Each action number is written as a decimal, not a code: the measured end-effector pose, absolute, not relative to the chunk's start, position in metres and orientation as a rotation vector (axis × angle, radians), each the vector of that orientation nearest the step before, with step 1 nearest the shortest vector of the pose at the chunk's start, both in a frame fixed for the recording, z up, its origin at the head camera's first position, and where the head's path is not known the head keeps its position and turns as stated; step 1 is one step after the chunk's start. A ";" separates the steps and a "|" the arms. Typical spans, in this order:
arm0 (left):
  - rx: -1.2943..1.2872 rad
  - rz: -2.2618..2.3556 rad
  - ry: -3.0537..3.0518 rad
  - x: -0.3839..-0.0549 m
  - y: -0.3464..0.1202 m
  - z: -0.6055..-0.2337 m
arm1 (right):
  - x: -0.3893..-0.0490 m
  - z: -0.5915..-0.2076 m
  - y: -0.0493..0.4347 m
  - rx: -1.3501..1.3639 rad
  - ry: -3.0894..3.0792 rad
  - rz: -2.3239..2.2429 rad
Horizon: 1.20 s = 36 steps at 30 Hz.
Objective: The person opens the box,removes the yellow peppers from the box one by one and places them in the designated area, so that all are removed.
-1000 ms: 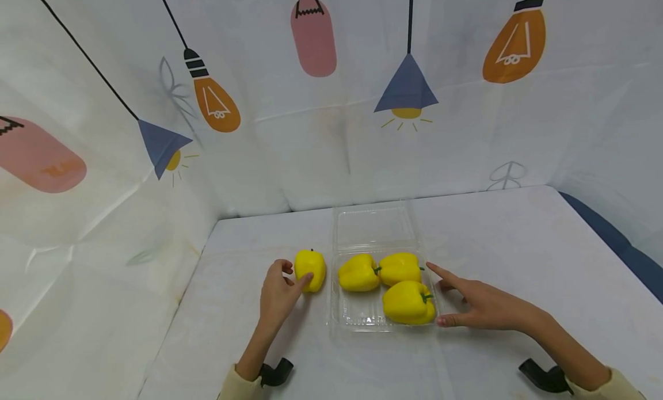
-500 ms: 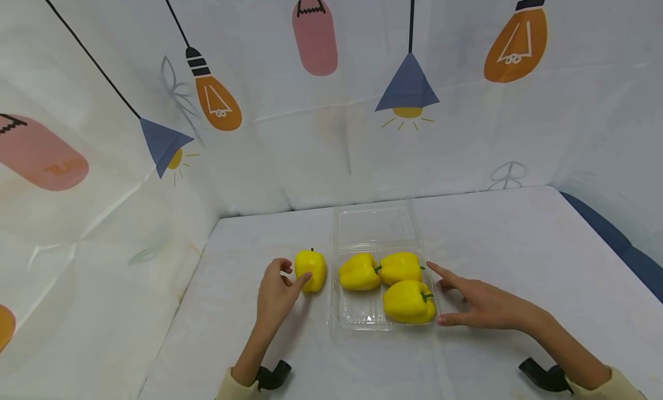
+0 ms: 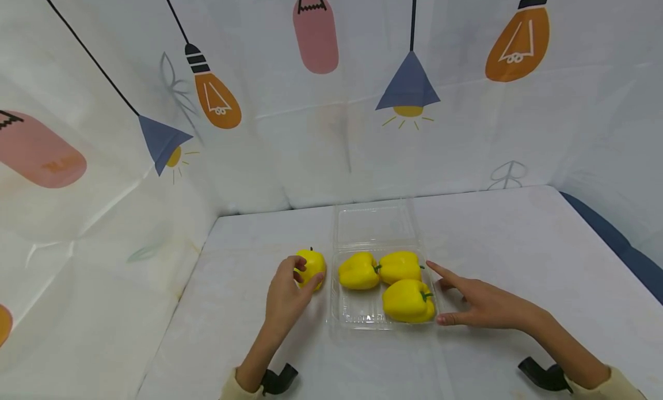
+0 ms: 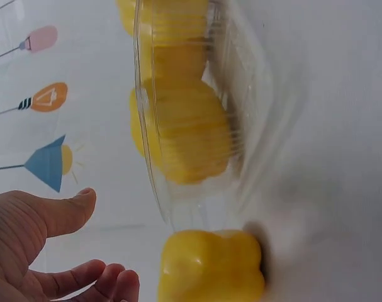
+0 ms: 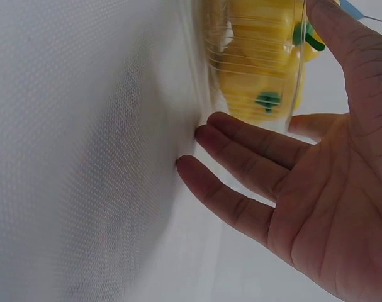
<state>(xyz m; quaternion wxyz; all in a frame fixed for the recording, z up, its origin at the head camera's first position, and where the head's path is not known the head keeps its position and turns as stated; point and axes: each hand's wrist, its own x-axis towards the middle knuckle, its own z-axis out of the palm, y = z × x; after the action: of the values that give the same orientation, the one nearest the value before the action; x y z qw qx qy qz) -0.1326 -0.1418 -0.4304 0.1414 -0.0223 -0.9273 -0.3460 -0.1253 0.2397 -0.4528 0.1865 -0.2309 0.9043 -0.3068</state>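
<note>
A loose yellow bell pepper (image 3: 313,263) stands on the table left of a clear plastic clamshell box (image 3: 357,317). My left hand (image 3: 286,296) hovers over its near side, covering part of it in the head view. The left wrist view shows a gap between the loosely bent fingers and the pepper (image 4: 209,267). Inside the box lie three more yellow peppers: one at back left (image 3: 358,271), one at back right (image 3: 400,267), one at front right (image 3: 409,301). At the box's right side, my right hand (image 3: 484,305) has its fingers spread, thumb and index finger right at the wall.
The box's clear lid (image 3: 375,224) lies folded back toward the rear of the white-covered table (image 3: 497,233). A white sheet printed with lamps and bulbs (image 3: 311,147) hangs behind and at the left. Black curved pieces (image 3: 279,380) sit at both wrists.
My left hand has shifted slightly right and up, covering more of the loose pepper. The right hand, the box and its peppers stay as they were.
</note>
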 end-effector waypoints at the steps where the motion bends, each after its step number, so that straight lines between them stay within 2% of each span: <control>1: -0.081 -0.989 -2.678 -0.132 -0.140 -0.430 | -0.125 -0.453 0.240 -0.651 2.547 -0.864; 14: -0.267 -0.919 -2.733 -0.119 -0.111 -0.425 | -0.126 -0.452 0.239 -0.644 2.542 -0.859; 21: -0.448 -0.904 -2.719 -0.116 -0.097 -0.424 | -0.125 -0.451 0.239 -0.639 2.549 -0.848; 36: -0.567 -0.932 -2.764 -0.113 -0.078 -0.428 | -0.125 -0.452 0.240 -0.652 2.554 -0.853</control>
<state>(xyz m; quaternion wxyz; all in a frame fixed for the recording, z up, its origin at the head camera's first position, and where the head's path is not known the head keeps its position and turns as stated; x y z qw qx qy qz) -0.1130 -0.0785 -0.4285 0.0848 -0.1902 -0.9268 -0.3125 -0.1252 0.2398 -0.4523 0.1845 -0.2313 0.9060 -0.3027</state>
